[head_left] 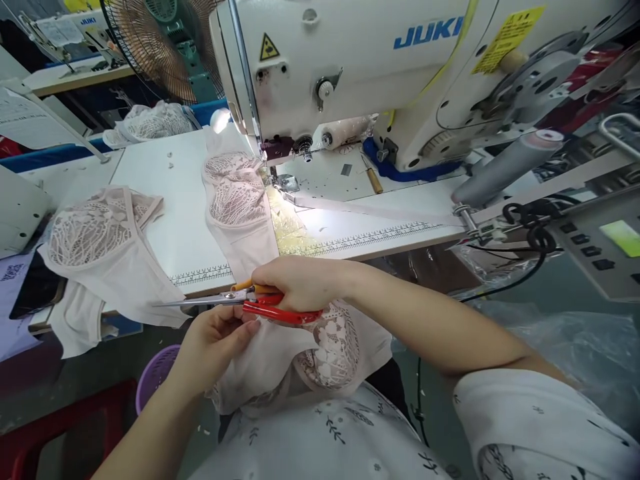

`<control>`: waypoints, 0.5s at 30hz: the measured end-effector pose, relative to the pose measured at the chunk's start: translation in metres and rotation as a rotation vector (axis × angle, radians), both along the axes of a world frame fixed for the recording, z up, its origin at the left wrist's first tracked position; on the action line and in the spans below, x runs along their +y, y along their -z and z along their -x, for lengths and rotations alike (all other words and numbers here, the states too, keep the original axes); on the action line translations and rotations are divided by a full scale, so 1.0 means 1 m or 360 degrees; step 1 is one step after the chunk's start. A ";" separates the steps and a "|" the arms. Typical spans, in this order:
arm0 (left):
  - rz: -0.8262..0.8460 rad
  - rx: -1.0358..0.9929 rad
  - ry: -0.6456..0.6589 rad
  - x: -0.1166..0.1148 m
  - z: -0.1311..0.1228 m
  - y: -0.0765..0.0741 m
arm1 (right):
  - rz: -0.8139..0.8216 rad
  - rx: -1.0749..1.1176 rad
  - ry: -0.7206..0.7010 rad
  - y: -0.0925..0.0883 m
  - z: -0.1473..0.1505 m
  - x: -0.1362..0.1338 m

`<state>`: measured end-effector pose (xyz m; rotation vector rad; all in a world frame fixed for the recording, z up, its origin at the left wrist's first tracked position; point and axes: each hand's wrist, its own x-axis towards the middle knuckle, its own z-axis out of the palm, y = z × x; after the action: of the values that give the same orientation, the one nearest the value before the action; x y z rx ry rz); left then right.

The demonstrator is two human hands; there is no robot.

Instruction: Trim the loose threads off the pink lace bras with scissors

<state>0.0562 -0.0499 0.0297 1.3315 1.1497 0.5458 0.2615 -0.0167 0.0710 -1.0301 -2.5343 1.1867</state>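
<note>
My right hand [300, 280] is closed round red-handled scissors [240, 303], whose blades point left just below the table's front edge. My left hand [215, 340] pinches pale pink fabric right under the blades. That fabric is a lace bra piece [325, 347] hanging into my lap. A chain of similar lace pieces [237, 200] runs from it up over the table to the needle of the white sewing machine [360, 67].
Another pile of pink lace pieces [100, 233] lies on the table's left part. A ruler strip [380, 237] runs along the white table's front edge. A purple basket [155, 377] and red stool [60, 427] stand below left. A control panel [595, 247] is at right, a fan [160, 47] behind.
</note>
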 end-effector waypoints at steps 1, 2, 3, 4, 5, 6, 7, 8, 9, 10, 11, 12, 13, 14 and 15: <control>0.0001 -0.0004 -0.0003 0.000 0.000 0.000 | -0.0001 0.0009 0.0009 0.000 0.000 0.000; 0.0006 -0.0006 -0.0002 0.000 0.000 0.000 | 0.0008 0.0025 0.0017 0.000 -0.001 -0.001; 0.0008 -0.0010 -0.0003 0.000 -0.001 0.000 | 0.0032 0.0045 0.0017 0.001 -0.001 -0.001; 0.0006 -0.0015 -0.0006 -0.001 -0.001 0.000 | 0.0071 0.0066 0.0010 0.001 -0.002 -0.002; 0.0001 -0.0018 -0.0002 -0.002 -0.001 0.000 | 0.0121 0.0085 0.0003 0.001 -0.002 -0.003; -0.0008 -0.0019 0.0003 -0.002 -0.002 0.000 | 0.0178 0.0104 -0.0005 0.001 -0.003 -0.004; -0.0019 -0.0017 0.0009 -0.003 -0.002 0.000 | 0.0236 0.0118 -0.0012 0.000 -0.003 -0.004; -0.0032 -0.0014 0.0014 -0.004 -0.003 -0.001 | 0.0284 0.0133 -0.0011 0.000 -0.003 -0.005; -0.0038 -0.0013 0.0023 -0.004 -0.003 -0.001 | 0.0312 0.0143 -0.0003 0.000 -0.003 -0.006; -0.0034 -0.0014 0.0044 -0.005 -0.003 0.000 | 0.0321 0.0152 0.0008 0.000 -0.003 -0.006; -0.0024 -0.0018 0.0073 -0.006 -0.003 0.000 | 0.0311 0.0157 0.0021 0.000 -0.003 -0.007; -0.0012 -0.0028 0.0110 -0.006 -0.004 0.001 | 0.0288 0.0156 0.0035 0.001 -0.002 -0.007; -0.0003 -0.0041 0.0141 -0.006 -0.004 0.002 | 0.0257 0.0154 0.0049 0.003 -0.001 -0.007; 0.0001 -0.0060 0.0153 -0.007 -0.003 0.003 | 0.0223 0.0159 0.0067 0.005 0.000 -0.008; 0.0006 -0.0083 0.0141 -0.007 -0.003 0.004 | 0.0195 0.0171 0.0101 0.008 0.001 -0.010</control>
<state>0.0594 -0.0574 0.0254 1.3506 1.0435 0.5103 0.2609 -0.0266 0.0634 -1.0350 -2.3558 1.3552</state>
